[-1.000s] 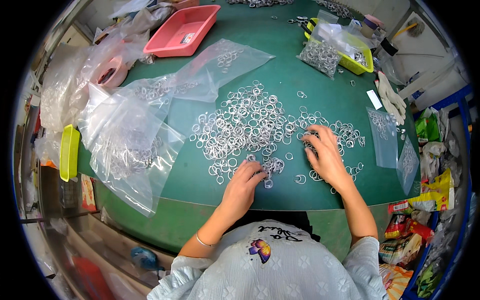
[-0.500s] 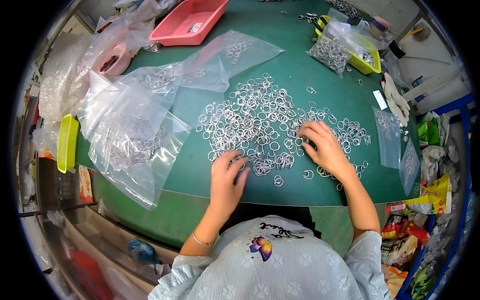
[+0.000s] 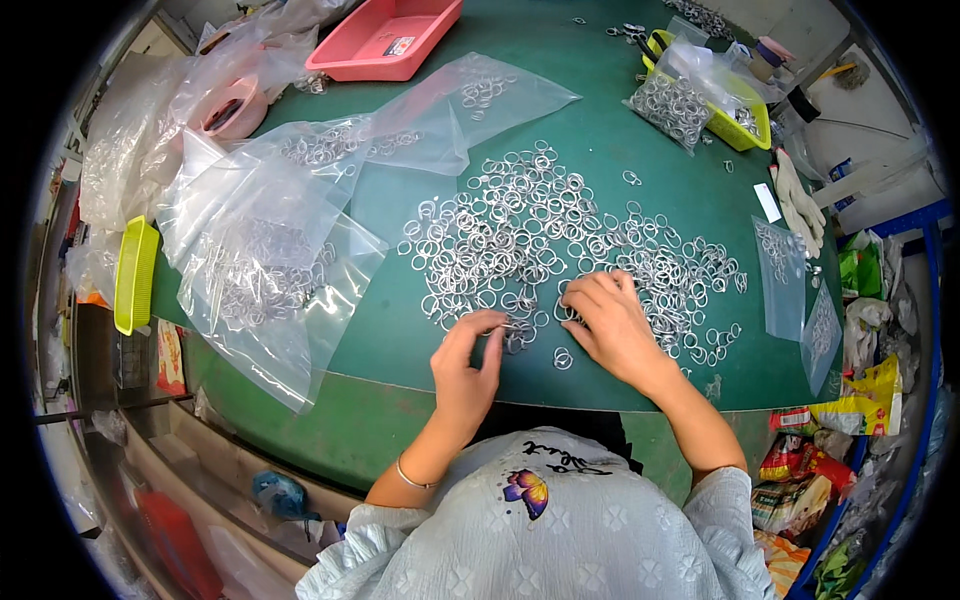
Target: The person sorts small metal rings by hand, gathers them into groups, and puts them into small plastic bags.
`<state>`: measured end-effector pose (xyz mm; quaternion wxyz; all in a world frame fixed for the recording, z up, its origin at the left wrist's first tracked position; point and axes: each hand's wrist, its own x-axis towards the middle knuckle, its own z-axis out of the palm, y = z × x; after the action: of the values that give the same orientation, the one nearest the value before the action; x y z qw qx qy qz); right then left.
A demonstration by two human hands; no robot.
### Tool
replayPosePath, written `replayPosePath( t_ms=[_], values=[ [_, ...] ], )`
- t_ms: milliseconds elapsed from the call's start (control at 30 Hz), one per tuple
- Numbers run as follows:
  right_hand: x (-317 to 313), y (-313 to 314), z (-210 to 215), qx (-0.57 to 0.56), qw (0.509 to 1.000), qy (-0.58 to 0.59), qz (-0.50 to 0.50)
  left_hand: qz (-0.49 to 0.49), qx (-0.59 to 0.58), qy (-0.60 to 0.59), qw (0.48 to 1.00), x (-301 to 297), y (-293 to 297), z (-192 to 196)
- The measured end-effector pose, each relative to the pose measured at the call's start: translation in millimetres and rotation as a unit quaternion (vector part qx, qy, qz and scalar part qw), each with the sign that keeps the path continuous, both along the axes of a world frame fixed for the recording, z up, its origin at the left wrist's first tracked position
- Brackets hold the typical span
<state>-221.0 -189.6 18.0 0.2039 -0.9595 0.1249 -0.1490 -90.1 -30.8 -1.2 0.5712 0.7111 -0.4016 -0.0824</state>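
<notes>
A wide heap of small silver metal rings (image 3: pixel 540 235) lies spread on the green table (image 3: pixel 620 150). My left hand (image 3: pixel 467 362) rests at the heap's near edge, thumb and fingers pinched on a few rings. My right hand (image 3: pixel 612 325) lies palm down on the rings to the right, fingers curled over several of them. One loose ring (image 3: pixel 562 358) sits between the two hands, close to the table's front edge.
Clear plastic bags (image 3: pixel 265 270) holding rings lie at the left, with another bag (image 3: pixel 470 95) behind. A pink tray (image 3: pixel 385 40) stands at the back, a yellow bin (image 3: pixel 735 120) with bagged rings at the back right. Small filled bags (image 3: pixel 780 265) lie at the right edge.
The view has tilted so the table sits higher in the picture. My left hand has moved right and closed its fingers on rings; my right hand has stayed on the heap.
</notes>
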Motion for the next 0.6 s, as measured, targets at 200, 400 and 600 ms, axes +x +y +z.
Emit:
replayPosePath(
  t_ms=[200,400,600],
  values=[
    [-14,-8,-8,0.474,0.855,-0.165,-0.131,-0.037,-0.067,0.340,0.937,1,-2,1],
    [-11,-8,-10,0.532,0.821,-0.139,-0.150,-0.020,-0.104,0.273,0.956,2,-2,-8],
    [3,7,9,0.110,0.993,-0.039,-0.025,-0.033,-0.118,0.298,0.947,9,8,-2]
  ],
)
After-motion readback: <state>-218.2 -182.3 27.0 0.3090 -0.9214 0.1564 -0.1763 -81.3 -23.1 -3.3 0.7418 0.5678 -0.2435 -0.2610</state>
